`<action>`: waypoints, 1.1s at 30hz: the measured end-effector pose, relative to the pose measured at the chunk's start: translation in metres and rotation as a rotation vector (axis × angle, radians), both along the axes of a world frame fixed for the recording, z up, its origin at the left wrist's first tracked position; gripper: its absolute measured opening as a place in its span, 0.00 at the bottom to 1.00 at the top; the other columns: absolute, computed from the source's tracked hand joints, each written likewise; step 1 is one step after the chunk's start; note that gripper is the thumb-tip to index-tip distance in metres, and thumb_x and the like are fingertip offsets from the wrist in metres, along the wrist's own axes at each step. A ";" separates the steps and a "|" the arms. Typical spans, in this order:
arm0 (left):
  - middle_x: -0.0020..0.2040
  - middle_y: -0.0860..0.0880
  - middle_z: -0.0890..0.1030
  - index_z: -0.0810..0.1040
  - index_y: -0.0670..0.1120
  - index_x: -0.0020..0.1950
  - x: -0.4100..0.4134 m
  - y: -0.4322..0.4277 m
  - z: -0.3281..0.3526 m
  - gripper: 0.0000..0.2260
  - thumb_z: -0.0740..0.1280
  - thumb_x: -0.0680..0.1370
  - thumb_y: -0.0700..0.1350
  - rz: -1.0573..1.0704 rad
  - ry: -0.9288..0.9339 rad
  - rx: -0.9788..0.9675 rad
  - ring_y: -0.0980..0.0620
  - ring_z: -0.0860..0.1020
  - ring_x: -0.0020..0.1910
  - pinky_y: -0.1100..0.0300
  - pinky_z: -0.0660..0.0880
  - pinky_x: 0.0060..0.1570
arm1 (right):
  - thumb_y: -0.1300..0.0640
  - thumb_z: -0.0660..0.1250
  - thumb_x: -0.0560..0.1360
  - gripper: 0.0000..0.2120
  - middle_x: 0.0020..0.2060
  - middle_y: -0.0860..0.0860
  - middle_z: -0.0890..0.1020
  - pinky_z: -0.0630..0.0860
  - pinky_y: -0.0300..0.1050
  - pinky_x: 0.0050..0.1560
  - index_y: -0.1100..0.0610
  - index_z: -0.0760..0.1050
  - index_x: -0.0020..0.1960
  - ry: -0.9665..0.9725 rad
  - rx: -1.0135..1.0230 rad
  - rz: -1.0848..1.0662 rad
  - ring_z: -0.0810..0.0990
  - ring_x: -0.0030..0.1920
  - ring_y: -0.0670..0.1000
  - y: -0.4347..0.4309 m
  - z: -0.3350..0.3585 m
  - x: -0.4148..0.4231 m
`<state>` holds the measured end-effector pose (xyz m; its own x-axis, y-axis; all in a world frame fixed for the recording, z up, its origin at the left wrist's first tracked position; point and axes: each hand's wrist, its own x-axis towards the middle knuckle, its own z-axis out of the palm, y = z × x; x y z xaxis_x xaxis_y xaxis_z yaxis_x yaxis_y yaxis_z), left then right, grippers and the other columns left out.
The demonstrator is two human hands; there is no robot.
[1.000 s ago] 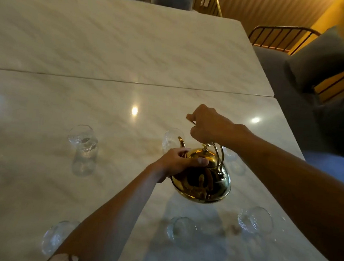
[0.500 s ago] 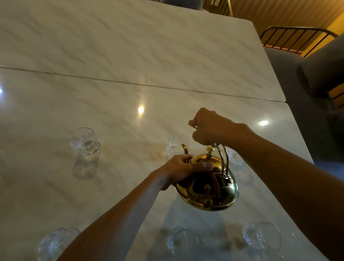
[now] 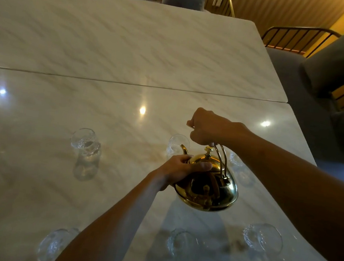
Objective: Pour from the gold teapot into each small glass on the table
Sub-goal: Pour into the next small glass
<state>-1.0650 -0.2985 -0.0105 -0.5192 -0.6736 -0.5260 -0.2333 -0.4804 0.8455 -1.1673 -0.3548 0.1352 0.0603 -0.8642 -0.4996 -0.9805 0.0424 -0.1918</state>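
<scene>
The right hand (image 3: pixel 206 127) is closed in a fist around the top of the wire handle of the gold teapot (image 3: pixel 209 187), so the pot hangs directly below that fist. The left hand (image 3: pixel 179 169) clasps the pot's upper left shoulder, with the thumb lying across the lid just under the knob and the fingers curled by the base of the spout. The spout points away from the person, its tip just in front of the far glass (image 3: pixel 177 144) (whether anything is flowing, I cannot tell). The pot is over the marble table (image 3: pixel 133 43), near its right edge, between that glass and 2 nearer ones: the middle glass (image 3: pixel 183 245) and the right glass (image 3: pixel 262 239). A taller glass (image 3: pixel 85 145) stands well apart to the left. A grey chair (image 3: pixel 328 67) is beyond the table's right edge.
</scene>
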 end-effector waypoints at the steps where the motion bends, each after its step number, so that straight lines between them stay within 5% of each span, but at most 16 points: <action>1: 0.56 0.49 0.88 0.83 0.53 0.61 0.000 0.000 0.001 0.35 0.76 0.60 0.69 -0.001 0.003 0.000 0.49 0.86 0.56 0.46 0.82 0.62 | 0.66 0.65 0.73 0.17 0.37 0.57 0.82 0.74 0.42 0.29 0.63 0.75 0.62 0.006 0.002 -0.001 0.77 0.27 0.50 -0.001 0.000 0.000; 21: 0.57 0.50 0.87 0.83 0.53 0.63 -0.005 -0.002 0.002 0.37 0.74 0.61 0.73 -0.019 -0.015 0.000 0.49 0.86 0.55 0.46 0.82 0.61 | 0.65 0.64 0.72 0.18 0.32 0.60 0.82 0.77 0.43 0.30 0.65 0.76 0.62 0.054 0.037 0.016 0.80 0.27 0.54 -0.011 -0.001 -0.001; 33: 0.55 0.50 0.88 0.84 0.56 0.56 -0.007 -0.001 0.010 0.31 0.73 0.59 0.72 -0.013 0.004 0.008 0.50 0.87 0.52 0.52 0.85 0.54 | 0.65 0.63 0.72 0.19 0.26 0.58 0.80 0.75 0.40 0.27 0.64 0.76 0.62 0.054 0.054 0.036 0.77 0.23 0.52 -0.015 0.000 -0.003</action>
